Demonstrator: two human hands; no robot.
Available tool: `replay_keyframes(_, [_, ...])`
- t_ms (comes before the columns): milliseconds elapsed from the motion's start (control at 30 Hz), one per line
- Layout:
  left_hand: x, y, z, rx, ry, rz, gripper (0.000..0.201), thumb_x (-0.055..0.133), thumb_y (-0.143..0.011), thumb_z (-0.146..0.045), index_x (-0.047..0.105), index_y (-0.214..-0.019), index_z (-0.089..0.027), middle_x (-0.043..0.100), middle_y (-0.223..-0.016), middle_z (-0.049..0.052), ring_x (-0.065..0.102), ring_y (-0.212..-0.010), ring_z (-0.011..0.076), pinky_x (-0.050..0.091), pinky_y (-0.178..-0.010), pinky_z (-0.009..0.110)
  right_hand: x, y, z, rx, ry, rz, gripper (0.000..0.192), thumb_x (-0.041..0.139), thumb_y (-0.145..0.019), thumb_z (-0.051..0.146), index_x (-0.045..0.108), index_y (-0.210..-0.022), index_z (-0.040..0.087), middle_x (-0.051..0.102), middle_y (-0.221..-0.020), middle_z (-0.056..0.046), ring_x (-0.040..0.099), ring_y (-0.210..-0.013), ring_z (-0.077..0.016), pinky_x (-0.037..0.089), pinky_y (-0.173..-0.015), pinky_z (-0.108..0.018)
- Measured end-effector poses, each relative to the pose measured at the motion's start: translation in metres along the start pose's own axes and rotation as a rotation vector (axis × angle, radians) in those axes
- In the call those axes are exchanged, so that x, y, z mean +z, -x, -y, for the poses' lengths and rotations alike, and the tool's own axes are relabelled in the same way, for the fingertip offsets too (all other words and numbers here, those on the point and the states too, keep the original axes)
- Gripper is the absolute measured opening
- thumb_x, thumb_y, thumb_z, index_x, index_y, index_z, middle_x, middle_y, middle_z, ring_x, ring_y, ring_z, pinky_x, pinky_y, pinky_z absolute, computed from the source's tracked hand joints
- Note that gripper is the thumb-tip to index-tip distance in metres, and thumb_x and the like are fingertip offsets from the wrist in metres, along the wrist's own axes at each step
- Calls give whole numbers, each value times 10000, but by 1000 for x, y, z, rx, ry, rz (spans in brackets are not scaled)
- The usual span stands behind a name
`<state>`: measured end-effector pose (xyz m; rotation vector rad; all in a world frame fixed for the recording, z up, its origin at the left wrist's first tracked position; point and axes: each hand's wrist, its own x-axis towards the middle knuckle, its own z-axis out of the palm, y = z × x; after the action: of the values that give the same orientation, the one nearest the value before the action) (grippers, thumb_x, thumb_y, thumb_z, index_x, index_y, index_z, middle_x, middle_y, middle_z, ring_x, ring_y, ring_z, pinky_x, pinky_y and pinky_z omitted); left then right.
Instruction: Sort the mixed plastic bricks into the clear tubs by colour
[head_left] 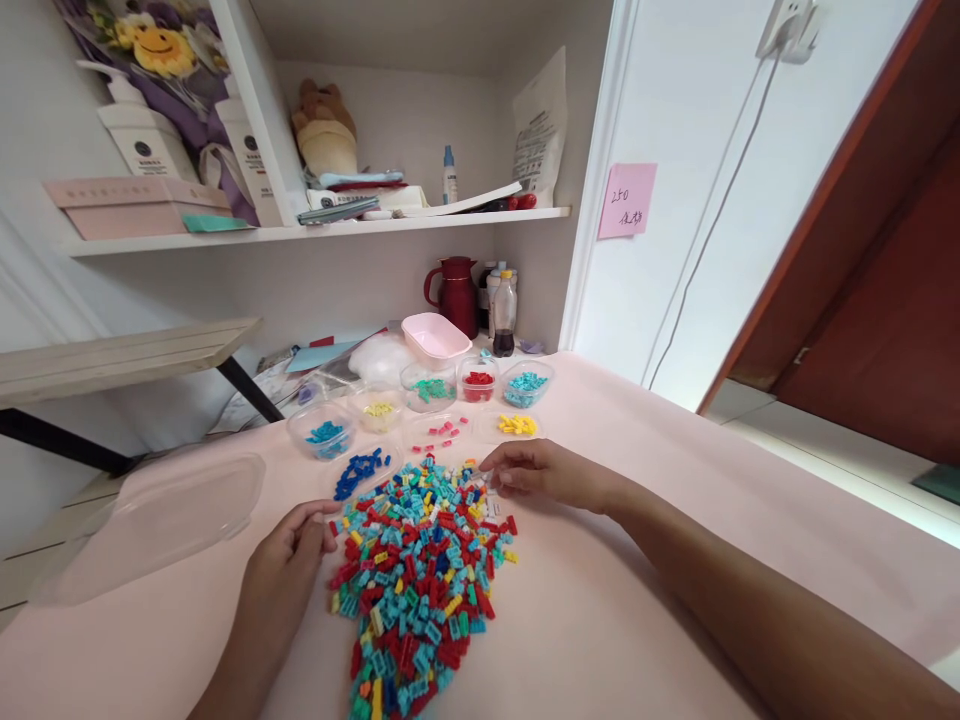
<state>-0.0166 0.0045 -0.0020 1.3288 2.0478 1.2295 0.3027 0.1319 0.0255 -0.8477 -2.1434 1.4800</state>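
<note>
A heap of small toy building bricks (427,560), mostly light blue and red with some yellow, green and dark blue, spreads over the pink tabletop. My left hand (292,545) rests at the heap's left edge, fingers loosely bent and apart, with a red brick by the fingertips. At the upper right edge is my right hand (529,472), its fingers bent and apart beside a few white bricks (492,505). No brick shows clearly in either hand. Just beyond the heap lie dark blue bricks (360,474), pink bricks (442,434) and yellow bricks (517,425) in shallow clear trays.
Farther back stand clear tubs with blue bricks (325,438), pale yellow bricks (379,410), green bricks (432,390), red bricks (478,383) and turquoise bricks (526,386). Behind them are a pink basin (436,338), a red jug (457,297) and bottles. A clear lid (180,510) lies left.
</note>
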Motion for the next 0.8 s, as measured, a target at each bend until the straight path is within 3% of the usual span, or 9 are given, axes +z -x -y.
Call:
replay_keyframes(100, [-1, 1, -2, -2, 1, 6, 394, 444, -795, -493, 620, -1035, -234, 594, -666, -26, 545, -663, 174, 394, -638, 270, -6, 2, -3, 37, 40, 41, 194, 588, -801, 321, 633, -927, 181, 606, -772, -4, 577, -643, -121, 460, -615, -257])
replay_keyframes(167, [-1, 2, -3, -2, -14, 14, 380, 439, -800, -492, 617, -1024, -243, 597, -671, -29, 548, -670, 173, 392, -643, 268, -9, 4, -4, 76, 49, 134, 158, 638, -756, 302, 604, -834, 168, 570, -715, 18, 530, -578, -94, 427, -554, -227])
replay_keyframes(300, [0, 2, -6, -3, -53, 24, 380, 419, -809, -499, 612, -1021, -250, 607, -688, -28, 564, -686, 178, 397, -645, 269, -10, 9, -1, 122, 121, 288, 233, 706, -687, 287, 569, -842, 178, 579, -739, 22, 526, -642, -101, 409, -562, -210])
replay_keyframes(533, [1, 4, -6, -2, -79, 25, 396, 420, -811, -491, 608, -1056, -243, 613, -698, -21, 570, -682, 186, 403, -638, 275, -1, 9, 9, 70, 495, 238, 203, 696, -660, 272, 574, -808, 203, 583, -751, 35, 497, -660, -104, 356, -549, -204])
replay_keyframes(800, [1, 5, -9, -13, -77, 46, 386, 408, -821, -492, 597, -1060, -255, 609, -711, -28, 571, -691, 181, 402, -653, 275, 1, 10, 12, 38, 564, 229, 139, 652, -687, 271, 557, -754, 194, 584, -775, 26, 469, -662, -100, 332, -565, -207])
